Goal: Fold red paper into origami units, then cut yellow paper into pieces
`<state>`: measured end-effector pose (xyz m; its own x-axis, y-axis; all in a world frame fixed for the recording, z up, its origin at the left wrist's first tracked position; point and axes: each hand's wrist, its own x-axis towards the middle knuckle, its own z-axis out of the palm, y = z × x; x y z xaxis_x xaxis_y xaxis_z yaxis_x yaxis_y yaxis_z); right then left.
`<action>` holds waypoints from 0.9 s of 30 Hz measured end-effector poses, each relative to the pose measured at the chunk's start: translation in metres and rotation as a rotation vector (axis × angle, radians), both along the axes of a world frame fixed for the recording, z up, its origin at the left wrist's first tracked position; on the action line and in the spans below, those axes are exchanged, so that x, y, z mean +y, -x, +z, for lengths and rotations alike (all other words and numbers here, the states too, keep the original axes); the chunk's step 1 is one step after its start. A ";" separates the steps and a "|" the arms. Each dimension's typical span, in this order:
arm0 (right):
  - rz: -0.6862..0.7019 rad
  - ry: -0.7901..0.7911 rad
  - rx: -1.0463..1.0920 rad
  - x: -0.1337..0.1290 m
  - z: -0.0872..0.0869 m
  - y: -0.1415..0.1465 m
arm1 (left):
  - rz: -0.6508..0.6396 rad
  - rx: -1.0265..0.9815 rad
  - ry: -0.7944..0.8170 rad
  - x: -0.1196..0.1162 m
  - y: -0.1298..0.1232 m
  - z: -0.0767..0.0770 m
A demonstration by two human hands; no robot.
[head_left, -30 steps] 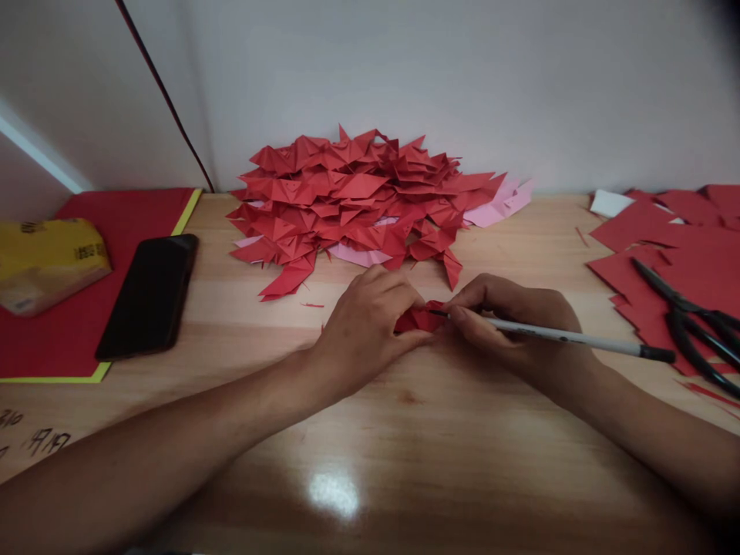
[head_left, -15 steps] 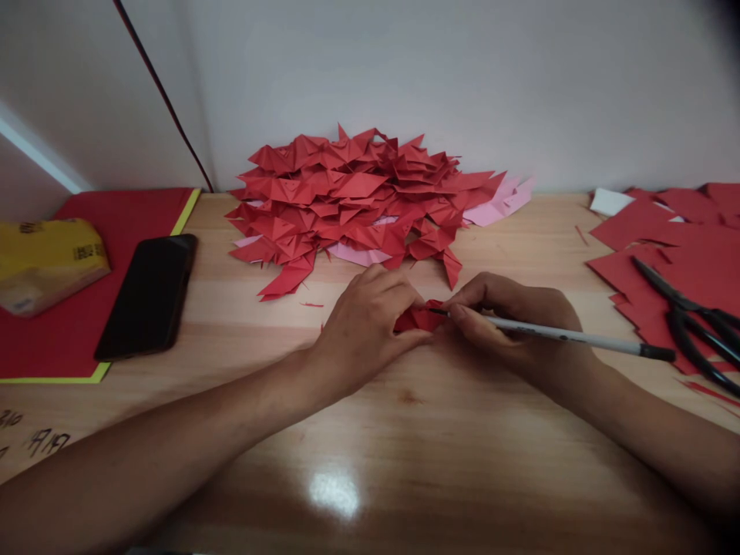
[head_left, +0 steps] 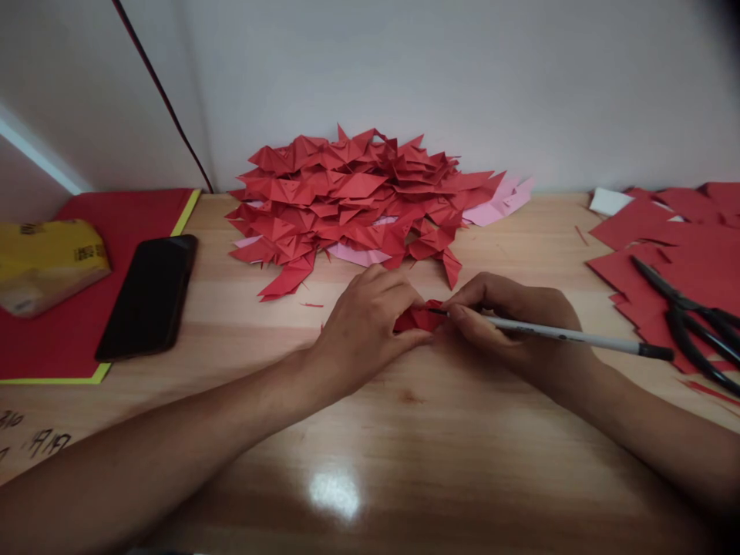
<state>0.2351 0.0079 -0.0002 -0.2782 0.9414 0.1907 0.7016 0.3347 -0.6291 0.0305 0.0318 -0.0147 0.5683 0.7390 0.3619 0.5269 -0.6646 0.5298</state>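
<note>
A small folded red paper piece (head_left: 421, 318) lies on the wooden table between both hands. My left hand (head_left: 378, 320) grips its left side with thumb and fingers, covering part of it. My right hand (head_left: 509, 316) is closed around a thin grey pen (head_left: 555, 332), whose dark tip touches or nearly touches the paper's upper right part. The pen's black end points right. Just behind the hands rises a heap of folded red papers (head_left: 347, 193), with a few pink ones among them.
At the right, black-handled scissors (head_left: 687, 308) rest on stacked red paper sheets (head_left: 705, 258). To the left are a black phone (head_left: 147, 297), a yellow packet (head_left: 52, 258) and red sheets (head_left: 124, 212) over a yellow one. A wall (head_left: 405, 69) stands behind.
</note>
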 end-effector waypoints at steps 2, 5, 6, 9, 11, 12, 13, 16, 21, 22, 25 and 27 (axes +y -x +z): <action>-0.001 0.004 0.003 0.000 0.000 0.000 | 0.000 -0.007 -0.003 0.000 0.000 0.000; 0.014 0.009 0.009 0.000 0.000 0.000 | -0.002 -0.012 -0.006 0.000 0.000 0.000; 0.017 0.009 0.011 0.000 0.000 0.000 | -0.003 -0.012 -0.006 0.000 0.000 0.000; 0.011 -0.003 0.018 0.000 0.001 0.001 | -0.006 -0.013 -0.009 0.000 0.000 0.000; 0.006 -0.008 0.014 0.000 0.002 0.001 | -0.009 -0.012 -0.014 0.000 0.000 0.000; 0.007 -0.008 0.010 0.000 0.002 0.002 | -0.010 -0.012 -0.015 0.000 0.000 0.000; 0.007 -0.010 0.006 0.000 0.002 0.002 | -0.010 -0.012 -0.014 0.000 0.000 0.000; 0.001 -0.010 0.008 0.000 0.002 0.001 | -0.003 -0.014 -0.003 0.000 0.000 0.000; 0.016 0.002 -0.008 -0.001 0.001 0.000 | -0.001 -0.011 0.004 0.000 0.000 0.000; 0.018 -0.004 -0.011 -0.001 0.002 0.000 | -0.001 -0.008 0.004 0.000 0.000 0.000; 0.031 -0.006 -0.014 0.000 0.002 0.000 | -0.005 -0.001 0.005 0.000 0.000 0.001; 0.032 0.000 -0.010 0.001 0.002 0.000 | -0.007 -0.001 0.005 0.000 0.000 0.001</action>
